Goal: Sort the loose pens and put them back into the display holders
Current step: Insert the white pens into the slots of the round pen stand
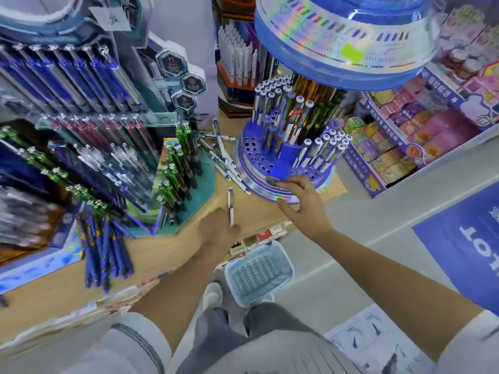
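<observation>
My left hand pinches one white-and-blue pen, held upright above the wooden counter. My right hand rests with spread fingers on the front rim of the round blue display holder, whose tiers have many empty holes. White-and-blue pens stand in its upper tier, and more on its right side. Several loose pens of the same kind lie on the counter left of the holder. A heap of dark blue pens lies at the counter's front left.
A tiered rack of blue, red, white and green pens fills the left. A holographic round canopy overhangs the holder. Boxed goods sit on shelves to the right. A pale blue basket stands on the floor below the counter edge.
</observation>
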{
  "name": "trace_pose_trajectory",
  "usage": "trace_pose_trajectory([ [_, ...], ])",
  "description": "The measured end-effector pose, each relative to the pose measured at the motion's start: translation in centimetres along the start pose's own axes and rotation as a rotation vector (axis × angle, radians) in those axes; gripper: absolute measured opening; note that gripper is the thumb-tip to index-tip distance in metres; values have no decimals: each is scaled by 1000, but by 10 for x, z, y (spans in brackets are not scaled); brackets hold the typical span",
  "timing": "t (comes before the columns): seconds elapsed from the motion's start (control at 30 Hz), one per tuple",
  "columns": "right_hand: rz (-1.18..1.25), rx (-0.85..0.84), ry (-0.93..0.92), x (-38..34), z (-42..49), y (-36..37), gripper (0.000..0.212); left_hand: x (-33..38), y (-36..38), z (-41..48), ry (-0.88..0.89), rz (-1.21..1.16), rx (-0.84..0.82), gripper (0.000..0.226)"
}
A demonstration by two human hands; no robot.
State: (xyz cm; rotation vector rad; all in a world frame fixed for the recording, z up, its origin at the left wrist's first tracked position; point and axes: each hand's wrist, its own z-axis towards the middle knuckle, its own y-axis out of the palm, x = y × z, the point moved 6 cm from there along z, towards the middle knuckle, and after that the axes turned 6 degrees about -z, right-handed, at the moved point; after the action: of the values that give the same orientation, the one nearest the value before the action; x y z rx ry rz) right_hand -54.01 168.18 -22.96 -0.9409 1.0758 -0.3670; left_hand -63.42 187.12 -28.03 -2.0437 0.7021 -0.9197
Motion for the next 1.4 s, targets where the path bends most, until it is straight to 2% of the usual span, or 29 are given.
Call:
trace_pose_trajectory([
  [0.1,-52,-27,-56,6,0,2,42,-1,-3,-5,-27,-89,35,23],
  [0.17,-51,-20,-62,11,-1,1,42,-3,-4,-7,-42,-148,51,25],
  [0.3,-55,9,-44,16,2,-4,35,-11,-4,-15,-78,-285,62,29],
  [0.4,-53,121,-61,13,4,-11,27,-19,-4,-26,-84,-462,74,26],
  [0.47,-18,135,-83,3,6,-10,23,-27,-6,-33,-95,-545,108,25],
  [0.63,84,-5,-127,-38,21,17,21,-51,-18,-48,-60,-593,285,28],
  [0.73,183,-253,-80,-59,27,48,25,-57,-22,-48,-8,-610,290,27],
  [0.8,383,-462,54,-68,20,71,27,-56,-22,-44,63,-667,268,20],
  [0.83,498,-513,124,-71,16,80,29,-54,-22,-42,107,-704,248,15],
  [0.93,689,-387,264,-69,18,79,26,-44,-21,-36,221,-753,181,7],
  [1.07,830,-314,381,-59,20,49,14,-15,-27,-25,322,-646,101,16],
  [1.13,846,-232,408,-51,21,26,15,7,-35,-22,393,-586,97,19],
  [1.27,738,63,404,-28,20,-23,22,52,-49,-14,555,-541,156,31],
  [1.4,586,353,410,-5,10,-73,23,92,-48,-7,742,-325,203,48],
])
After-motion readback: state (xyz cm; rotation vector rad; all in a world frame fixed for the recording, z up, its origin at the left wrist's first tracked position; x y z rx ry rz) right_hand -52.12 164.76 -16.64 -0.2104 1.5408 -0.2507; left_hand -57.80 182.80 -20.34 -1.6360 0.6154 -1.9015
